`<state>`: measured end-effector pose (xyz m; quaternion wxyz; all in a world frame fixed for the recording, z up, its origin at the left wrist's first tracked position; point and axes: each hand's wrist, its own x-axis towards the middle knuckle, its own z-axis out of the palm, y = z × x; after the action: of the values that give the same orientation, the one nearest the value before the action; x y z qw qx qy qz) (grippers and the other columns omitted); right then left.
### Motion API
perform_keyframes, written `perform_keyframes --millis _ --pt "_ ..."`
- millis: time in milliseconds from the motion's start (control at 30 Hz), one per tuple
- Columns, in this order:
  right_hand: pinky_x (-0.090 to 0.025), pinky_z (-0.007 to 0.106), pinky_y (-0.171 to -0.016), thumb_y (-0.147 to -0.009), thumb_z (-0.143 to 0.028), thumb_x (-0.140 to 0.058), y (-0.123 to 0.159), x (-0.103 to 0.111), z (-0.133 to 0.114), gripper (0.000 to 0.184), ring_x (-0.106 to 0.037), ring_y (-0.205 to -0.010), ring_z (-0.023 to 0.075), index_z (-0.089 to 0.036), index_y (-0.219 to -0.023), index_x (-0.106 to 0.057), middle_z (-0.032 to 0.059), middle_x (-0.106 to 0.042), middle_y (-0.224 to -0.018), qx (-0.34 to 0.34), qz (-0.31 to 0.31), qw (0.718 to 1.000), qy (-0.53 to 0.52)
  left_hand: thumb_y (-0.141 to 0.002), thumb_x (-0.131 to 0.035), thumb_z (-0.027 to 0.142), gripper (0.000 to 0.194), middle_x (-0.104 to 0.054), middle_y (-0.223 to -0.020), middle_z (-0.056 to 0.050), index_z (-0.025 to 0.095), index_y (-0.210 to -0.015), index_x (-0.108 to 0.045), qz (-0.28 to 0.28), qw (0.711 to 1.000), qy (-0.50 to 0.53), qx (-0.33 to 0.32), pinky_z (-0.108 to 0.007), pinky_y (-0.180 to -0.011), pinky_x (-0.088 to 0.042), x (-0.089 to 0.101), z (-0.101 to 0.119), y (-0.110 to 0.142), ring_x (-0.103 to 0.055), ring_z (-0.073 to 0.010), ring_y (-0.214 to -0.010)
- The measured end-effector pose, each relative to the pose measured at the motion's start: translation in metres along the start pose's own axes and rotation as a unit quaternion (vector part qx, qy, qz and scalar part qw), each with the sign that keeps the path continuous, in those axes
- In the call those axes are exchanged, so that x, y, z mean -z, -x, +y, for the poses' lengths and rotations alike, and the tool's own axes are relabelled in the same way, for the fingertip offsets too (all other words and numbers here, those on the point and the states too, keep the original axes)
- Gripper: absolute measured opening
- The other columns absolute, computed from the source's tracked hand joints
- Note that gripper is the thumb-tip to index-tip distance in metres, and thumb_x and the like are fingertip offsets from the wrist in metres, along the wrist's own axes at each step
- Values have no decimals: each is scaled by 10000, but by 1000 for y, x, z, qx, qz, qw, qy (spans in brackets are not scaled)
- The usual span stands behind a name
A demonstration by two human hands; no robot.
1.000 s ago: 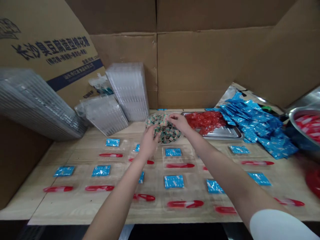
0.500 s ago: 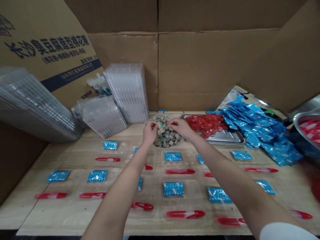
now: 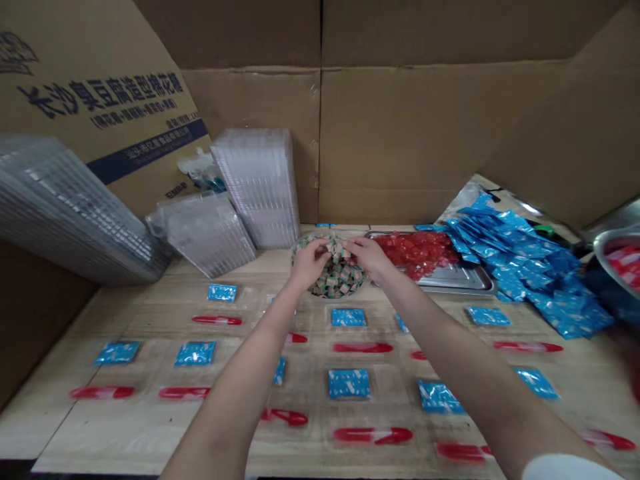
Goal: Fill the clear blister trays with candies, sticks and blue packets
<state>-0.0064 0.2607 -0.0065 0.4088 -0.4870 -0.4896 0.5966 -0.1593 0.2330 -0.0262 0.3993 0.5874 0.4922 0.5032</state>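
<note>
Cardboard wall: a cardboard carton wall (image 3: 410,133) is stood beyond both hands, with printed carton panels to the left of them

Wooden table: a wooden table (image 3: 115,427) is spread beneath and ahead of the hands; a loose item near its edge could be knocked off by a forearm

Clear tray stacks: clear plastic tray stacks (image 3: 260,187) are placed beyond and left of the left hand, one stack leaning (image 3: 65,207); a slide could be caused by a knock

Steel tray: a steel tray (image 3: 455,283) of red pieces (image 3: 415,253) is set just right of the right hand; spillage could follow a careless reach

Blue sachet pile: a loose blue sachet pile (image 3: 530,267) is heaped well right of the right hand; sachets could slip onto the rows

Table rows: blue sachets (image 3: 349,383) and red utensils (image 3: 373,435) are laid below both forearms; displacement could be caused by arm contact

Hands: the left hand (image 3: 311,261) and right hand (image 3: 367,257) are near each other, fingers closed in a pinch on the packet heap's top

Packet heap: a packet heap (image 3: 336,277) of small teal-and-tan packets is held directly beneath both hands; spilling could result from a slipped pinch
</note>
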Motion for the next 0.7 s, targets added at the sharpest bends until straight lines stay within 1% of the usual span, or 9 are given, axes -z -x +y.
perform_keyframes --millis 100,200,267,367,433,500,567,633,700 --pt "-368 189 -416 -679 -313 -684 1 -5 -1 196 -459 -464 76 -163 -632 -567 -46 -507 -500 -4 -4 1000 -9 -691 -655 170 247 -658 -893 -38 185 -938 -649 12 999 37 19 -297 -805 -460 -2 -1 -1 -597 -163 -846" --pt "-466 221 -513 -677 -258 -681 4 -10 -4 127 -533 -541 94 -173 -720 -598 -27 -577 -600 -5 -28 999 -23 -715 -631 173 168 -649 -819 -31 172 -882 -653 50 994 72 58 -270 -726 -477 -4 -2 -2 -589 -139 -752" --pt "-489 248 -549 -676 -215 -669 5 -11 -4 120 -554 -562 108 -181 -776 -613 -22 -596 -626 21 -30 999 27 -722 -625 180 162 -640 -797 -23 171 -882 -651 72 989 99 85 -255 -683 -482 -3 -1 -1 -580 -124 -709" --pt "-486 280 -584 -692 -186 -631 4 -6 -2 89 -553 -564 126 -183 -780 -640 -18 -599 -609 81 0 986 147 -751 -599 201 153 -626 -783 -15 167 -894 -642 87 976 149 130 -241 -659 -491 0 3 2 -578 -102 -675" --pt "-479 299 -683 -692 -193 -631 3 -4 0 42 -578 -665 148 -185 -726 -655 2 -630 -667 110 24 977 182 -760 -590 195 142 -626 -806 -17 165 -891 -634 89 967 181 154 -244 -681 -500 2 6 5 -589 -94 -692" --pt "-455 302 -770 -709 -247 -631 1 -4 2 64 -589 -794 167 -193 -711 -666 17 -664 -769 148 17 968 201 -752 -601 185 125 -627 -815 -19 164 -873 -629 87 960 204 170 -255 -701 -508 2 10 7 -599 -94 -707" --pt "-450 296 -763 -732 -331 -617 1 -9 4 147 -591 -809 169 -197 -747 -676 10 -675 -801 178 -23 958 224 -742 -617 182 113 -625 -797 -17 168 -854 -624 91 956 213 179 -266 -702 -512 0 12 8 -599 -95 -697" --pt "-456 285 -688 -734 -381 -607 3 -15 6 208 -589 -721 162 -191 -781 -677 -6 -667 -735 178 -55 953 239 -736 -626 190 102 -619 -771 -12 174 -837 -622 105 956 207 181 -273 -684 -513 -3 11 8 -589 -97 -672" --pt "-446 272 -628 -708 -351 -628 5 -22 7 184 -575 -655 154 -185 -774 -669 -14 -647 -679 159 -24 953 258 -738 -619 192 79 -614 -763 -10 180 -816 -623 129 959 185 173 -280 -670 -510 -7 8 8 -579 -105 -659"
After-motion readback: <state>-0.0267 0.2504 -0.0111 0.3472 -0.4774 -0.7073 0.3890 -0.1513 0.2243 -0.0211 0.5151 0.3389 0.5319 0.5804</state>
